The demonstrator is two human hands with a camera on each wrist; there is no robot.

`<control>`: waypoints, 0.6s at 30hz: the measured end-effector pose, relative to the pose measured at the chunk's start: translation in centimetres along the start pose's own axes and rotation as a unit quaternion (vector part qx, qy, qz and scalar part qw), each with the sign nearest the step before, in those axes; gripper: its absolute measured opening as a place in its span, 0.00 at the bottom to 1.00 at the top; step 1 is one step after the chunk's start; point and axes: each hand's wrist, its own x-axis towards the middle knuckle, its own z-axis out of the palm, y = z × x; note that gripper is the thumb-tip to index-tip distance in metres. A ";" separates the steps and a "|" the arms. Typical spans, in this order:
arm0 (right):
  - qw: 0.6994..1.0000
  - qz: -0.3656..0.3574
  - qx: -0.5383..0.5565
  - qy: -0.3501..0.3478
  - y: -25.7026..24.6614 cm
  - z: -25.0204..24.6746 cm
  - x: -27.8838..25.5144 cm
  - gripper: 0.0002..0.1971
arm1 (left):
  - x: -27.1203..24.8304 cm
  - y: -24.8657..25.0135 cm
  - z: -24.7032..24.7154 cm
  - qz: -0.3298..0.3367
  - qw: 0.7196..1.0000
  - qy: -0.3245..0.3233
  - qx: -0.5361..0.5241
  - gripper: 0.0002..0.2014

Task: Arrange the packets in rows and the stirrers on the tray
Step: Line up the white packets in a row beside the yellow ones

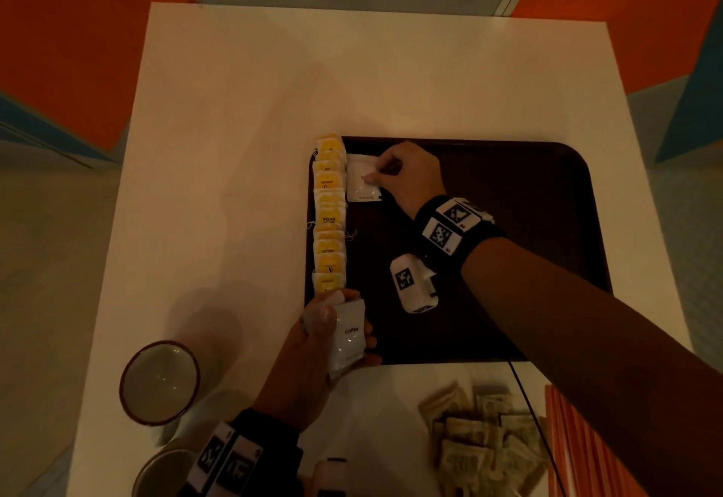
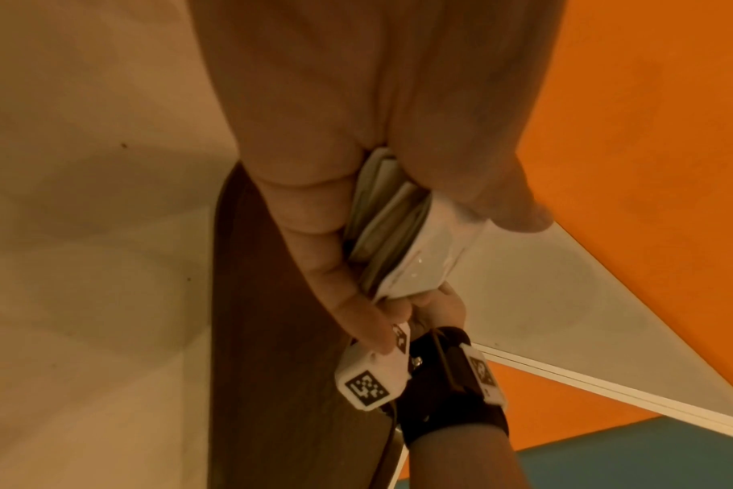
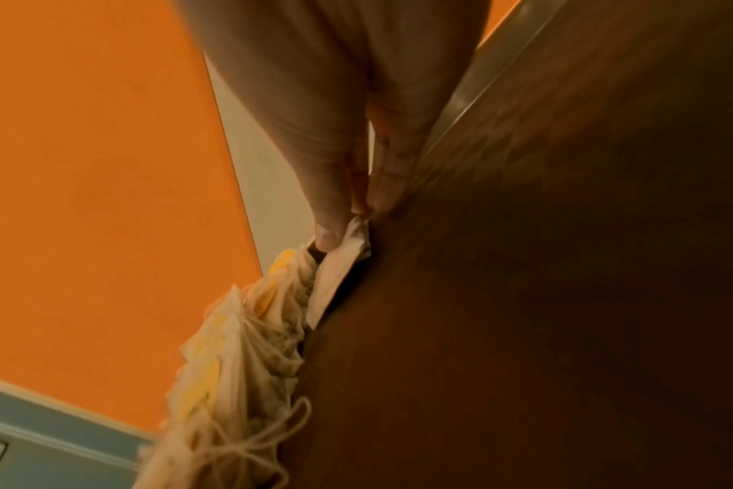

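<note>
**White packet pinched at the tray's far-left corner, a stack waiting in the other hand**

The right hand reaches across the dark tray and pinches a white coffee packet between thumb and fingertips at its right edge. The packet lies flat on the tray near the far-left corner, just beside the column of yellow tea bags. In the right wrist view the thumb and fingers are pressed together on the packet's edge, with the tea bags and their loose strings directly alongside.

The left hand sits at the tray's near-left corner, fingers curled round a stack of white packets; the top 1 reads "Coffee". The left wrist view shows several packets clamped edge-on between thumb and fingers.

The tea bags run in 1 overlapping row along the tray's left rim, from the far corner to just short of the left hand, some strings trailing onto the tray.

On the white table, left of the left hand, stands a round bowl; a second dish shows partly below it. Near the bottom right lies a loose pile of brown packets, well apart from the tray's filled row, and beside it a bundle of orange-striped stirrers. The right forearm crosses over the tray's near-right part.
</note>
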 end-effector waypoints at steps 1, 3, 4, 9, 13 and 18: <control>1.000 -0.006 0.001 0.002 0.1 -0.3 -0.2 0.11 | 0.1 0.1 0.1 0.003 1.000 -0.002 -0.002 0.45; 0.999 -0.029 0.001 0.013 -0.3 -1.2 -1.0 0.09 | 0.4 0.4 0.3 0.002 1.000 -0.007 -0.021 0.44; 0.999 -0.042 0.012 0.014 -0.8 -2.0 -1.8 0.08 | 0.5 0.6 0.4 -0.002 0.999 -0.007 -0.036 0.42; 0.954 -0.052 0.028 -0.296 -4.6 -5.6 -8.9 0.15 | 1.3 1.5 0.8 -0.026 0.998 0.018 -0.060 0.34; 0.932 -0.119 -0.051 -0.339 -4.5 -5.3 -13.0 0.24 | 1.4 1.5 1.3 -0.015 0.999 0.020 -0.032 0.29; 0.970 -0.108 0.037 -0.213 -3.6 -4.4 -15.0 0.16 | 1.5 1.4 1.8 -0.014 1.000 0.015 0.002 0.29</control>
